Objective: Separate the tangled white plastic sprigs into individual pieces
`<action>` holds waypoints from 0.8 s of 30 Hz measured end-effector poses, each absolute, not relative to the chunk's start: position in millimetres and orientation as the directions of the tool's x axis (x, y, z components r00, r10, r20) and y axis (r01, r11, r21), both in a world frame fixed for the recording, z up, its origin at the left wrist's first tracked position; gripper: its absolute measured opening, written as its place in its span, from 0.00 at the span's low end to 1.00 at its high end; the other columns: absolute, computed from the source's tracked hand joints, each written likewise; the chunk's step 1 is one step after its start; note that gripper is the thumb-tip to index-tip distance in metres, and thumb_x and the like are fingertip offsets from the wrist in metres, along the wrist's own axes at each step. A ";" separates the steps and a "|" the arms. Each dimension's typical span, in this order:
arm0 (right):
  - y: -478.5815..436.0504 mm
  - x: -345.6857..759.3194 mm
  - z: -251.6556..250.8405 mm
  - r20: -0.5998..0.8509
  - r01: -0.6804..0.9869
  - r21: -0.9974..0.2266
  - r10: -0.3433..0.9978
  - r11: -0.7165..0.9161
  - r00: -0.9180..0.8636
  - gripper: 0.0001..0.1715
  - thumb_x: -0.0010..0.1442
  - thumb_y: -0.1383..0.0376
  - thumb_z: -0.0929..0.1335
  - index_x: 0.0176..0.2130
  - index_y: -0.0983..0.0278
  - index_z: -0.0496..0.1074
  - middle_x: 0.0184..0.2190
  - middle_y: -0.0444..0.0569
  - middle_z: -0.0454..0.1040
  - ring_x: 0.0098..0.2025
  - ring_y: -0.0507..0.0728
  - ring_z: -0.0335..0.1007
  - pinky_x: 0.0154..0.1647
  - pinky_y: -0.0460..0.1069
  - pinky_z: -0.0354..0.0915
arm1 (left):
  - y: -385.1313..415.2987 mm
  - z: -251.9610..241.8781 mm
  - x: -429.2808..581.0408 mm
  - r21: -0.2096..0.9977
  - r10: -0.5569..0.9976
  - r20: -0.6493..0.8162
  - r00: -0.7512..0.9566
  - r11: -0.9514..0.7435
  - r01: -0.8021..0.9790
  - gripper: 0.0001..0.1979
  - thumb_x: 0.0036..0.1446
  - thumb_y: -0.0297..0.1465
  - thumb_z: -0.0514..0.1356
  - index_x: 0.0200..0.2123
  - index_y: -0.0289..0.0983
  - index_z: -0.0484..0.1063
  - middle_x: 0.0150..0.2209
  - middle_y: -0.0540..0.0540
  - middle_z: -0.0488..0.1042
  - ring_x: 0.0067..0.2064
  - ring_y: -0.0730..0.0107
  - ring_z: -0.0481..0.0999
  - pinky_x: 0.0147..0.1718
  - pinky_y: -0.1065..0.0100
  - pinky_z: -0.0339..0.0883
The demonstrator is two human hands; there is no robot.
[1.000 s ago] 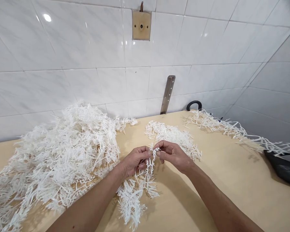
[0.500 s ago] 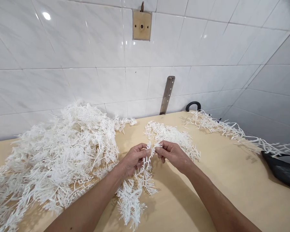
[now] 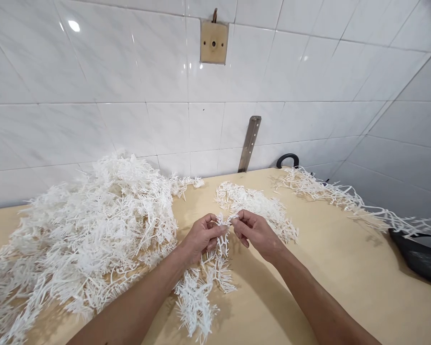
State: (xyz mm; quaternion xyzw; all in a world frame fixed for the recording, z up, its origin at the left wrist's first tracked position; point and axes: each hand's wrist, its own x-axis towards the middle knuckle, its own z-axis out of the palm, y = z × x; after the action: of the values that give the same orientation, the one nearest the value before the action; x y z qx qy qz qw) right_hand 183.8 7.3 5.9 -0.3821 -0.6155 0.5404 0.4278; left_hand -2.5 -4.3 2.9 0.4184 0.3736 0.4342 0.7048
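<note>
A white branching plastic sprig (image 3: 221, 245) hangs from my left hand (image 3: 205, 235), whose thumb and fingers pinch it near its top. My right hand (image 3: 251, 231) is closed, pinching a thin side tip of the same sprig between thumb and forefinger. Below, the sprig's bushy lower end (image 3: 195, 302) reaches down over the table. A big heap of similar white sprigs (image 3: 103, 230) lies to the left of my left hand. Behind my hands is a smaller pile of short white pieces (image 3: 260, 206).
Bare white stems (image 3: 330, 191) stretch along the right rear of the table (image 3: 330, 268). A black plastic bag (image 3: 420, 254) lies at the right edge. Against the tiled wall stand a metal strip (image 3: 250, 143) and a black curved handle (image 3: 287, 158). A wall plate (image 3: 214, 43) sits above.
My hands have come slightly closer together at the sprig's top, the left one shifting a little to the right. The view has tilted slightly; the piles look the same.
</note>
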 end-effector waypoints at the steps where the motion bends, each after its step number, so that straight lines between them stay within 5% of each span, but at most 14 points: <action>1: 7.0 183.4 6.0 0.113 0.007 -0.992 0.931 0.123 -0.348 0.19 0.60 0.51 0.70 0.32 0.63 0.66 0.21 0.39 0.64 0.19 0.48 0.57 0.19 0.45 0.58 | -4.2 2.5 -2.3 0.916 0.929 -0.161 0.333 0.267 -0.301 0.22 0.45 0.38 0.72 0.35 0.40 0.61 0.21 0.60 0.62 0.13 0.86 0.52 0.12 0.77 0.41; 9: 5.7 184.5 6.1 0.096 -0.033 -0.995 0.865 0.091 -0.492 0.16 0.60 0.54 0.70 0.39 0.63 0.69 0.23 0.39 0.64 0.21 0.48 0.59 0.19 0.45 0.59 | -2.8 4.4 -3.9 0.898 0.920 -0.187 0.344 0.302 -0.320 0.23 0.45 0.38 0.72 0.37 0.40 0.63 0.20 0.60 0.65 0.12 0.87 0.50 0.11 0.78 0.40; 19: 8.8 186.4 1.3 0.074 0.002 -0.996 0.882 0.085 -0.465 0.16 0.59 0.54 0.71 0.35 0.64 0.70 0.25 0.41 0.64 0.22 0.47 0.59 0.20 0.45 0.58 | -3.7 8.5 -4.3 0.894 0.913 -0.249 0.322 0.345 -0.286 0.18 0.45 0.39 0.71 0.28 0.35 0.66 0.18 0.58 0.61 0.13 0.88 0.51 0.10 0.79 0.40; 24: 7.8 184.9 0.7 0.084 -0.022 -0.996 0.884 0.084 -0.461 0.16 0.58 0.54 0.72 0.35 0.63 0.69 0.25 0.40 0.64 0.22 0.48 0.59 0.20 0.45 0.60 | -1.9 4.9 -4.0 0.881 0.921 -0.235 0.310 0.336 -0.332 0.21 0.43 0.39 0.72 0.32 0.38 0.65 0.18 0.59 0.64 0.12 0.87 0.50 0.10 0.78 0.39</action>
State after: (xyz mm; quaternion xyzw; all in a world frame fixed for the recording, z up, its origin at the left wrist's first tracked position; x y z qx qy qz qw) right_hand 184.9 7.8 0.7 -0.3447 -0.6252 0.5826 0.3885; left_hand -4.0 -1.9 4.9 0.3752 0.3926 0.4371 0.7170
